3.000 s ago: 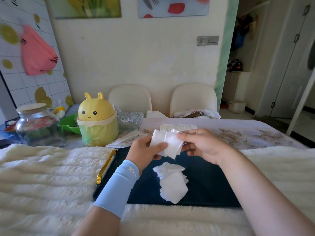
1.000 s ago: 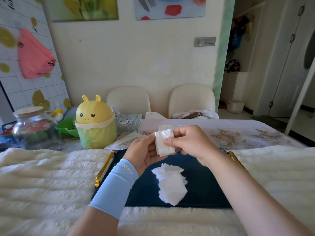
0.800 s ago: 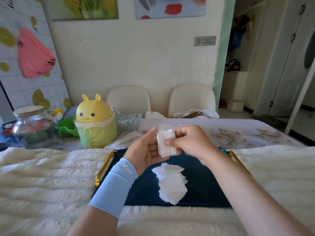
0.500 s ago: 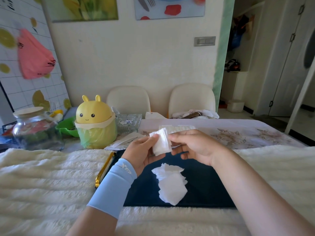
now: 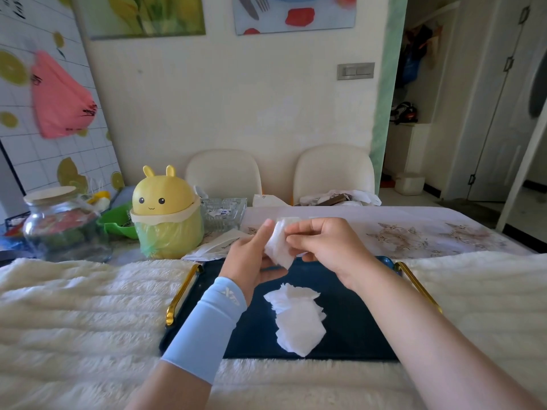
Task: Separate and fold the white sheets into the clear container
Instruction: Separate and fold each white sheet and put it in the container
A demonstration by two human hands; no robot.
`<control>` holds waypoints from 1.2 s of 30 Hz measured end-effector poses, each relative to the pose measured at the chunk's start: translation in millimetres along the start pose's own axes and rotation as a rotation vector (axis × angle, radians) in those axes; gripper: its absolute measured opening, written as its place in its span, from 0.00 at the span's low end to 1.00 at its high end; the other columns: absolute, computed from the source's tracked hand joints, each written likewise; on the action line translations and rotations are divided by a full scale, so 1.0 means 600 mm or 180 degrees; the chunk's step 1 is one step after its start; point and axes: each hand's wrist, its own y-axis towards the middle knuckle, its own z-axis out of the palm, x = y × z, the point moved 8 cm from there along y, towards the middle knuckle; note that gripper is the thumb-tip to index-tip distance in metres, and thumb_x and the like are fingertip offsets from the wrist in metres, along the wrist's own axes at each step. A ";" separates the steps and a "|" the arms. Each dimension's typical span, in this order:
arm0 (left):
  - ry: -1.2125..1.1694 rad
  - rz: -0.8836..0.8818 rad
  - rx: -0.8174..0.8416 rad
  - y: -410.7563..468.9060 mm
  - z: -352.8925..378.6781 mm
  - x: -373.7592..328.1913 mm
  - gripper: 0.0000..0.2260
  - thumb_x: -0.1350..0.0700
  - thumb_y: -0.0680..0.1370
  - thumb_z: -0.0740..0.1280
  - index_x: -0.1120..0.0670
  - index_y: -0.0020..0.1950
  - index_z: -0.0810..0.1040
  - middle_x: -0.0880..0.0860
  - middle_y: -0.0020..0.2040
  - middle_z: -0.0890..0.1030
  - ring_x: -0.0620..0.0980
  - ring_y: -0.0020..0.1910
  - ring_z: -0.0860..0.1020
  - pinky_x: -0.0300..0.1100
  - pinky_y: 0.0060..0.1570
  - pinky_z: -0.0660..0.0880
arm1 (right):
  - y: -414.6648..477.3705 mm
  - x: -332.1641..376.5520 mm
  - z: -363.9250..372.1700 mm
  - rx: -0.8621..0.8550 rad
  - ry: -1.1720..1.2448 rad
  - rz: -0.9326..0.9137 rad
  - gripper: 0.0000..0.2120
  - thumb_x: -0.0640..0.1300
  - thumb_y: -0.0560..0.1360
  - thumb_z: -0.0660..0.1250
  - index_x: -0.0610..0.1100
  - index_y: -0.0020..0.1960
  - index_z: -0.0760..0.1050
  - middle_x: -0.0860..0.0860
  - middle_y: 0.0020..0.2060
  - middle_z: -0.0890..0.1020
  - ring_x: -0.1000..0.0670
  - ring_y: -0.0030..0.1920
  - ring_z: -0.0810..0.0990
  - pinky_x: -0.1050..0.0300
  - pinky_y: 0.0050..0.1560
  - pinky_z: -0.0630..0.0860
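Fingers (image 5: 264, 233) of our left hand (image 5: 248, 261) and of our right hand (image 5: 328, 247) pinch one white sheet (image 5: 278, 247) between them, in the air above the far edge of the dark blue tray (image 5: 355, 327). The sheet looks partly folded and rumpled. To fold it well, we judge we should bring edge to edge, run a thumb along the crease and keep the grip light, since such thin, soft stuff will likely tear or spring open.

The other sheets lie as a loose pile (image 5: 296, 318) on the tray, nearer to us and below the hands. Which vessel is the clear container we cannot tell for sure. A cut-glass dish (image 5: 223, 213) stands beyond the left hand, just beside the yellow bunny bin (image 5: 165, 214), and a lidded glass jar (image 5: 59, 229) stands farther left. A reach to the dish would pass over papers (image 5: 216, 247) lying on the surface (image 5: 429, 232), and the bin crowds the dish's left side. A fluffy cream blanket (image 5: 74, 306) spreads around the tray.
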 end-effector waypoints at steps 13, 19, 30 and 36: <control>-0.1034 -0.0258 0.0246 0.000 0.000 0.007 0.09 0.58 0.81 0.65 0.63 0.55 0.80 0.61 0.51 0.85 0.53 0.45 0.84 0.44 0.47 0.83 | -0.011 0.039 0.020 0.0106 -0.1669 -0.1246 0.17 0.42 0.73 0.77 0.52 0.60 0.83 0.61 0.54 0.80 0.65 0.55 0.76 0.77 0.52 0.68; -0.0828 -0.0122 0.0407 0.001 0.000 0.000 0.09 0.56 0.78 0.69 0.61 0.53 0.83 0.58 0.50 0.84 0.52 0.46 0.83 0.42 0.47 0.82 | -0.005 0.034 0.009 -0.0037 -0.1151 -0.1172 0.07 0.45 0.79 0.70 0.49 0.54 0.86 0.58 0.49 0.86 0.63 0.52 0.81 0.73 0.51 0.73; -0.0782 -0.0286 0.0157 0.003 -0.008 0.012 0.07 0.65 0.79 0.67 0.63 0.56 0.79 0.61 0.50 0.85 0.56 0.46 0.85 0.46 0.45 0.83 | 0.000 0.053 -0.033 -0.0032 -0.0054 -0.0729 0.08 0.42 0.81 0.65 0.45 0.50 0.84 0.49 0.38 0.83 0.53 0.34 0.78 0.56 0.37 0.76; -0.0636 -0.0306 0.0603 -0.005 0.016 0.009 0.10 0.64 0.80 0.65 0.62 0.60 0.80 0.62 0.55 0.84 0.57 0.52 0.84 0.46 0.48 0.83 | -0.008 0.059 -0.008 0.0236 -0.1024 -0.0958 0.06 0.41 0.77 0.73 0.51 0.49 0.85 0.54 0.44 0.87 0.54 0.45 0.85 0.61 0.45 0.82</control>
